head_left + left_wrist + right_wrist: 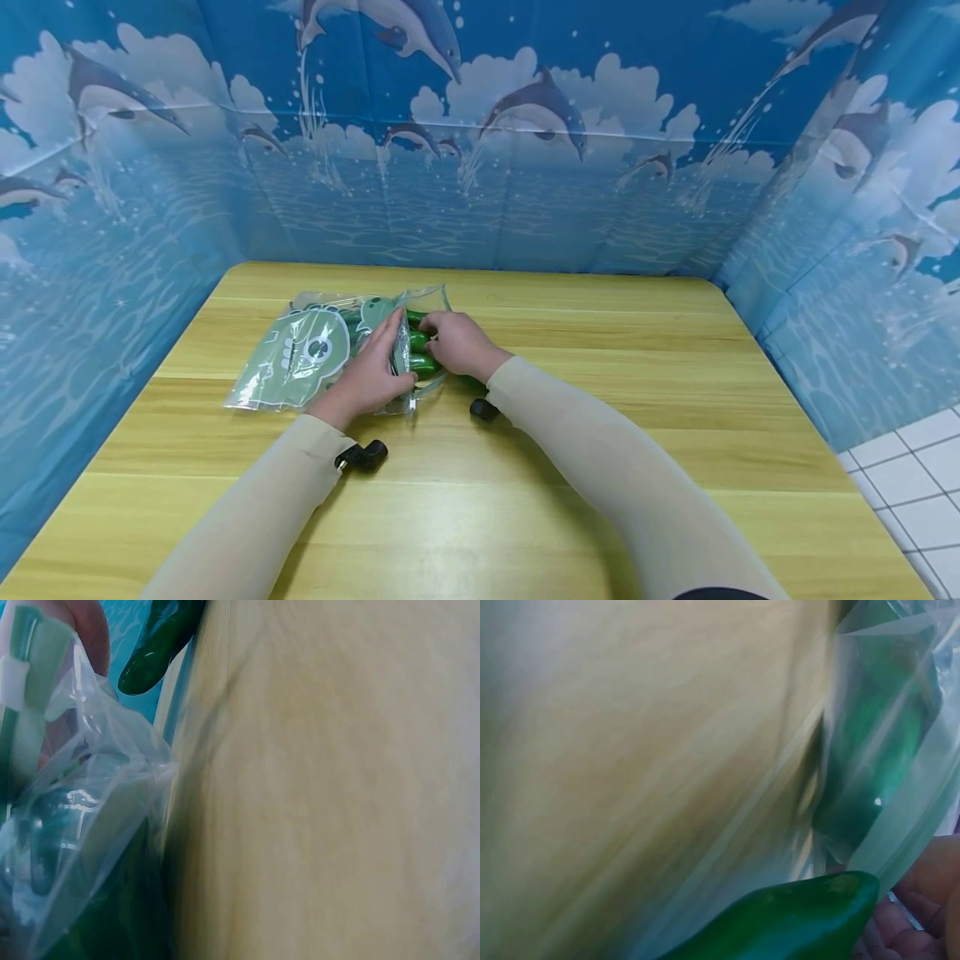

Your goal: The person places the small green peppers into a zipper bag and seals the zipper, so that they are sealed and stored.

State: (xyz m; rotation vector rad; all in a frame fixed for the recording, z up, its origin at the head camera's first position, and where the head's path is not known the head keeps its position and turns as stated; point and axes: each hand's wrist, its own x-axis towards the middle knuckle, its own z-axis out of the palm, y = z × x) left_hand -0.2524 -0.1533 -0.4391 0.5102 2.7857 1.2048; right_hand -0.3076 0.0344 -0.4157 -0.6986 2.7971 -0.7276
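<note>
My left hand lies wide on the clear bag at 11 o'clock.
My right hand bends at the green things in the bag's mouth; I can't tell if it pinches. A wide mouth should help. Blue cloth hangs at 12.

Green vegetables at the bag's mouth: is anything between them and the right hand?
Nothing visible: the right hand has its fingers at the green vegetables, which show bare at the open mouth of the bag. The left hand rests on the bag, not between.
</note>
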